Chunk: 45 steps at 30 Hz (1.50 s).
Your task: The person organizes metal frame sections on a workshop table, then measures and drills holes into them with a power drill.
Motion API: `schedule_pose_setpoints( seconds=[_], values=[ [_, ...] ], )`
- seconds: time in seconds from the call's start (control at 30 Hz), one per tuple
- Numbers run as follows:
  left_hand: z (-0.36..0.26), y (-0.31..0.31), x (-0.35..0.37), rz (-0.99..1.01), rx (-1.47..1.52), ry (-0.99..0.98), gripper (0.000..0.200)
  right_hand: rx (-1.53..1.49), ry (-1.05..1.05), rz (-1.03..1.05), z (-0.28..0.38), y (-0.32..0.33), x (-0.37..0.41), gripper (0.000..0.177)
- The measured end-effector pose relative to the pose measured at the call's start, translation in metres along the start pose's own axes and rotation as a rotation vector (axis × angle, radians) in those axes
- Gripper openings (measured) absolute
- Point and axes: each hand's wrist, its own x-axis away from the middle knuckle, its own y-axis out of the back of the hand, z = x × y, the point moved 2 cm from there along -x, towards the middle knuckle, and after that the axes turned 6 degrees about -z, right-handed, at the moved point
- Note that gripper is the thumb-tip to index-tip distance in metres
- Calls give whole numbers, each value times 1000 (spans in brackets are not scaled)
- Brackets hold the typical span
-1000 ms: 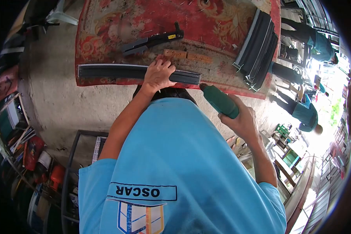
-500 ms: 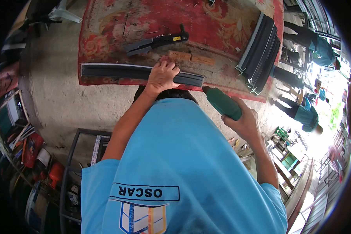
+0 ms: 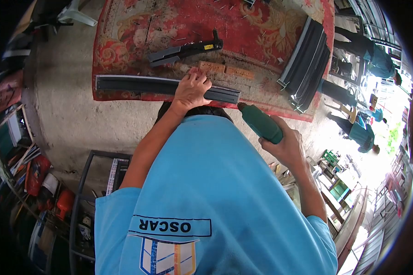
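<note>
My left hand is closed over a long dark metal profile with a pale edge, which lies along the near edge of the carpet-covered table. The fingers curl over its far side. My right hand grips a green power tool, seemingly a drill, whose dark nose points at the profile's right end. Whether its tip touches the metal is too small to tell. Just beyond my left hand lie two reddish-brown blocks and a black hand riveter, both untouched.
A stack of similar dark profiles lies on the right of the red patterned carpet, where small metal bits are scattered. A dark metal frame stands at lower left. Other people are at the right.
The drill and my right hand have shifted very slightly. My left hand stays on the profile. In the background at right, a person has changed posture.
</note>
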Motion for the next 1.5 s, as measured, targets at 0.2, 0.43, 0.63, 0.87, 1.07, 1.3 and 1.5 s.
schedule_pose_setpoints(
  seconds=[0.2,0.43,0.63,0.87,1.07,1.3,1.5],
  values=[
    [0,-2,0,35,21,13,52,19,1,5,-4,-2,-1,75],
    [-1,0,1,-24,-40,-27,54,39,24,22,0,0,-6,70],
    [1,-9,3,56,18,31,55,209,53,57,6,-9,-8,78],
    [0,-6,2,44,9,26,53,332,56,121,20,-9,-6,86],
    [1,-4,-1,121,32,60,54,445,79,144,33,-6,-4,87],
    [4,-5,-1,80,50,17,56,529,135,171,39,-4,-4,90],
    [7,-5,-5,12,29,-25,55,565,264,139,36,-7,-10,86]
  ],
)
